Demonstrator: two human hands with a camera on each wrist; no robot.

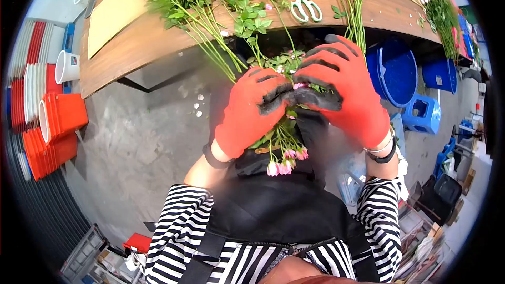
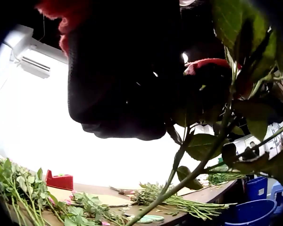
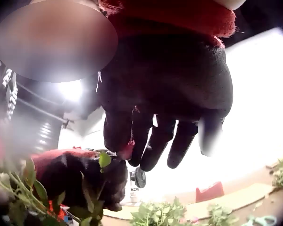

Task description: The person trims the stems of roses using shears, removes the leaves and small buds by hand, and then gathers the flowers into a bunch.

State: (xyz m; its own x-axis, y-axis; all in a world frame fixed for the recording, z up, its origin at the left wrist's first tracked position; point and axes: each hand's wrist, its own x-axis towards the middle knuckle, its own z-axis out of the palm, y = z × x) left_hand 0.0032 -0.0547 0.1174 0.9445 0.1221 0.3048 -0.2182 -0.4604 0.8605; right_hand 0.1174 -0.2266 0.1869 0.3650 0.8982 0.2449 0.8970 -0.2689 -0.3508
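1. Brown wooden bench [image 1: 117, 64]: far edge cropped in the head view.
2. Before the bench: slim green-stemmed pink roses [image 1: 284, 153], partly hidden by the red-and-black gloved left hand [image 1: 251, 110].
3. There too: small pink scrap [image 3: 126, 149] near the matching right hand [image 1: 344, 92], too blurred to identify.

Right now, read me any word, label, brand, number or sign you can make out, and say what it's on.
No text can be read in any view.
White label on a blue bucket: too small to read.
Faint mark on the white bucket: too small to read.
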